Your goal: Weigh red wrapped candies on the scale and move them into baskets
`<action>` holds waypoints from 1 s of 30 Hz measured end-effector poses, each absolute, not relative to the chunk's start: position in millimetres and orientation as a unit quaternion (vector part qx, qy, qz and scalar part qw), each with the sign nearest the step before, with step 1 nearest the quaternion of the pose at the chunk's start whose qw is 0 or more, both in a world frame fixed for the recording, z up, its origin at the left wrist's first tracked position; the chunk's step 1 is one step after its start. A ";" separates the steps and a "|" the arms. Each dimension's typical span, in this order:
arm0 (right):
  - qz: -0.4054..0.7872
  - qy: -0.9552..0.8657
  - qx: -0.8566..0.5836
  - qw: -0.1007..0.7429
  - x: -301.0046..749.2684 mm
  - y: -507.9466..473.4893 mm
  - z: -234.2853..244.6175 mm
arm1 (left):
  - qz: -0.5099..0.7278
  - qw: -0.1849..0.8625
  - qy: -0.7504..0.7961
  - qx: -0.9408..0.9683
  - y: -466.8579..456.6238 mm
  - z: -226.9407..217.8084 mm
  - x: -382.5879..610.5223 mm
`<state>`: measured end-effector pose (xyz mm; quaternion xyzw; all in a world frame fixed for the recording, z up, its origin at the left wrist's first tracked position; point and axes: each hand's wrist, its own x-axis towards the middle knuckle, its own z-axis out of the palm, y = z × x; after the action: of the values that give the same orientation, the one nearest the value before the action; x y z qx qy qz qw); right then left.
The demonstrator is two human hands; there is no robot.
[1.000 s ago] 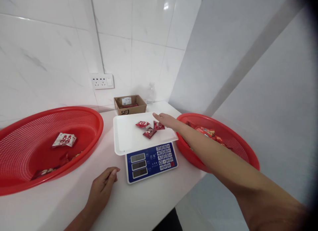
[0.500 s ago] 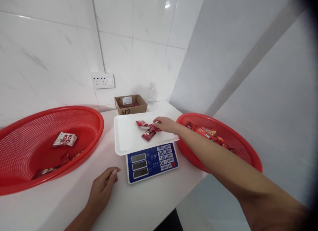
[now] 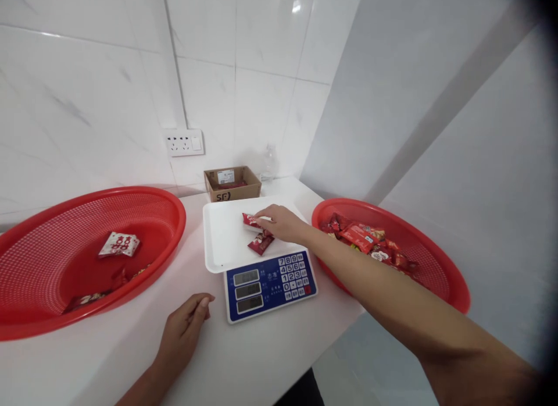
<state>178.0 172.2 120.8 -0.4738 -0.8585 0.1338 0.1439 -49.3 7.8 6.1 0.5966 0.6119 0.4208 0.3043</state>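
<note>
My right hand (image 3: 281,223) reaches over the white tray (image 3: 220,243) of a digital weighing scale (image 3: 270,287). Its thumb and fingers close on a small red-and-white snack packet (image 3: 249,220) at the middle of the tray. A darker red packet (image 3: 260,243) lies just in front of it, and the hand may cover more. My left hand (image 3: 185,327) rests on the table to the left of the scale, its fingers curled in and the thumb laid against them; nothing shows in it.
A red mesh basket (image 3: 168,234) on the left holds a white-and-red packet (image 3: 119,244) and several others. Another red basket (image 3: 453,284) on the right contains many red packets (image 3: 360,236). Behind the scale stand a cardboard box (image 3: 239,193) and a clear plastic bottle (image 3: 269,161).
My right hand has shifted left across the tray, from the right-hand packet to the red-and-white one. My left hand stays in place. The view has turned slightly.
</note>
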 end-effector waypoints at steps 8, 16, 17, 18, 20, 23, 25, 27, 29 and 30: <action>0.285 -0.750 -0.525 0.284 212.4 152.2 124.3 | 0.410 0.312 0.618 0.594 5.4 5.4 -49.7; 0.247 -0.761 -0.497 0.336 206.9 138.1 100.8 | 0.408 0.303 0.624 0.594 7.5 7.2 -48.6; 0.240 -0.765 -0.494 0.336 203.3 137.0 96.7 | 0.408 0.301 0.624 0.595 7.6 7.0 -48.6; 0.238 -0.771 -0.487 0.333 199.5 135.9 93.2 | 0.408 0.299 0.624 0.595 7.7 6.9 -48.7; 0.248 -0.783 -0.470 0.323 192.6 133.1 89.0 | 0.410 0.300 0.624 0.594 7.7 7.1 -48.5; 0.266 -0.788 -0.464 0.306 186.9 128.4 92.2 | 0.410 0.305 0.626 0.589 7.8 8.0 -48.0; 0.254 -0.786 -0.477 0.302 187.6 125.8 98.7 | 0.408 0.308 0.628 0.586 7.8 8.5 -47.9; 0.220 -0.793 -0.487 0.292 191.0 124.2 104.6 | 0.407 0.310 0.629 0.586 7.6 9.0 -47.9; 0.176 -0.810 -0.490 0.270 195.2 123.4 106.9 | 0.407 0.312 0.627 0.586 7.4 9.7 -47.8; 0.158 -0.820 -0.488 0.255 197.2 122.8 106.6 | 0.409 0.312 0.626 0.586 7.3 10.1 -47.7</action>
<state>197.2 122.8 106.6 -0.4881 -0.8195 0.1579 0.2552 -47.7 7.3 10.1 0.5857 0.6264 0.4091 0.3118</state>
